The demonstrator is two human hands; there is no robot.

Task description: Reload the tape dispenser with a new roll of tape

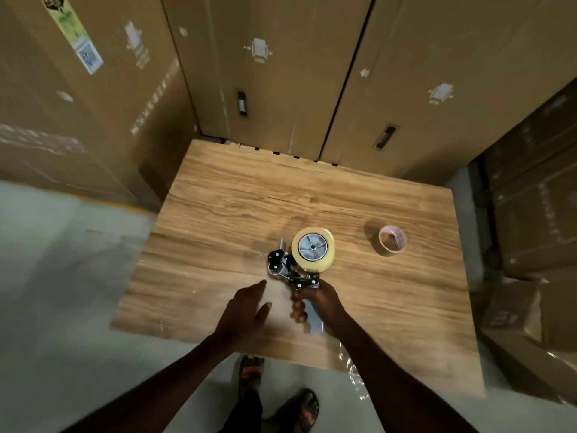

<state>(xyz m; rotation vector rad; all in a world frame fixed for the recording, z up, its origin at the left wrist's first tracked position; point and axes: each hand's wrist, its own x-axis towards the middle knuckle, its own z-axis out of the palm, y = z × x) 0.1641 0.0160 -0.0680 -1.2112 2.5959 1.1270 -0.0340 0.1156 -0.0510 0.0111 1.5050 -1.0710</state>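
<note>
A hand-held tape dispenser [290, 270] with a metal and black head stands over the wooden table [237, 207]. A full roll of pale yellowish tape [321, 262] sits on its grey wheel. My right hand [318, 303] is shut on the dispenser's handle, just below the head. My left hand [246, 307] hovers beside it on the left, fingers spread, holding nothing. An empty cardboard tape core [392, 240] stands on its edge on the table, to the right of the dispenser.
Tall cardboard boxes [281, 73] wall in the table at the back and left. More boxes [537, 220] are stacked on the right. Grey floor [62, 292] lies to the left, and my sandalled feet [281, 395] show below the table's near edge.
</note>
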